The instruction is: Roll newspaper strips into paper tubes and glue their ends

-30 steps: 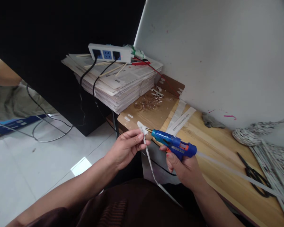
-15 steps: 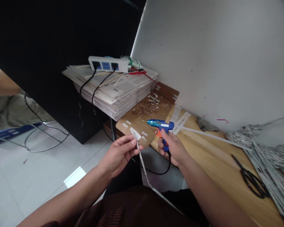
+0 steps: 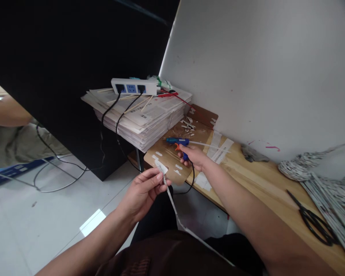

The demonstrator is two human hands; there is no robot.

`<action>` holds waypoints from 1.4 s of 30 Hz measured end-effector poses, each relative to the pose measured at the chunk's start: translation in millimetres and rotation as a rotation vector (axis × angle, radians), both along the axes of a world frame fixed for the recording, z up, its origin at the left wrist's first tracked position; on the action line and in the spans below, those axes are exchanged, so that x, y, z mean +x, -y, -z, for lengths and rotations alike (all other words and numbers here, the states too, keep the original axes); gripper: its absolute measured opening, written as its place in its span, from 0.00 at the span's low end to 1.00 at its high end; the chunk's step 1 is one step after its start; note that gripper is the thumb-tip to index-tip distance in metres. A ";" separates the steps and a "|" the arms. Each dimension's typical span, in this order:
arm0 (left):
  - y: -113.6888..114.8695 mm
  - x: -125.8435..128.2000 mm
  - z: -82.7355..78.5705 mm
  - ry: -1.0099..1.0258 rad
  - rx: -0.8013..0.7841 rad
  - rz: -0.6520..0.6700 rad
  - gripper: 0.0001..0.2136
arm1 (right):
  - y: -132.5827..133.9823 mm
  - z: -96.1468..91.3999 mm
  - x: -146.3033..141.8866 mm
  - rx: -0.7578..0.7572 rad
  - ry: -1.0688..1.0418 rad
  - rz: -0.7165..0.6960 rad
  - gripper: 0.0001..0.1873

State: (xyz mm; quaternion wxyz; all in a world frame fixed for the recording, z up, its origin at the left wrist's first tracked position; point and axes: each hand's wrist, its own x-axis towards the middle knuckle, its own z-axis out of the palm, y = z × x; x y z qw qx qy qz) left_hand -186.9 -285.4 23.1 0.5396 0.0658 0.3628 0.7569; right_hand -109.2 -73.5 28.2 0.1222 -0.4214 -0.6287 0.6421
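Note:
Between the thumb and fingers of my left hand (image 3: 145, 191) is a thin rolled paper strip (image 3: 174, 211). Its loose, flattened end (image 3: 161, 166) sticks out above the fingertips, and its long tail runs down across my lap. My right hand (image 3: 191, 155) is wrapped round the handle of a blue glue gun (image 3: 176, 141) with an orange trigger. A white glue stick (image 3: 208, 145) projects from the gun's back. The nozzle points left, over a brown cardboard sheet (image 3: 149, 155) that bears paper scraps and dried glue.
A newspaper stack (image 3: 138, 134) carries a white power strip (image 3: 135, 86) with black cords. Black scissors (image 3: 312, 218) lie on the wooden table (image 3: 255, 188) beside rolled paper sticks (image 3: 327, 214). A grey rag (image 3: 254, 153) rests by the wall. A person's arm (image 3: 8, 109) shows at far left.
My right hand has carried the glue gun left and away from me, over the cardboard. My left hand keeps its hold on the paper strip. The view has shifted slightly.

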 end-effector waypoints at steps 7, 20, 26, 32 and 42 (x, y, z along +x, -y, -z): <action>-9.5 2.6 -1.9 0.014 0.031 -0.002 0.08 | 30.8 -20.1 39.6 0.788 0.111 -0.053 0.16; -30.0 32.0 -20.0 -0.009 0.041 0.062 0.05 | 110.4 -31.9 104.4 0.323 -0.151 -0.146 0.08; -27.6 40.4 -22.4 -0.094 -0.007 0.131 0.06 | 113.0 -37.7 125.5 0.437 -0.086 -0.174 0.07; -28.1 48.3 -25.8 -0.149 0.033 0.119 0.09 | 118.3 -43.9 134.9 0.460 -0.109 -0.116 0.08; -26.6 58.5 -29.2 -0.219 0.087 0.170 0.08 | 116.8 -55.4 158.1 0.748 -0.014 -0.133 0.12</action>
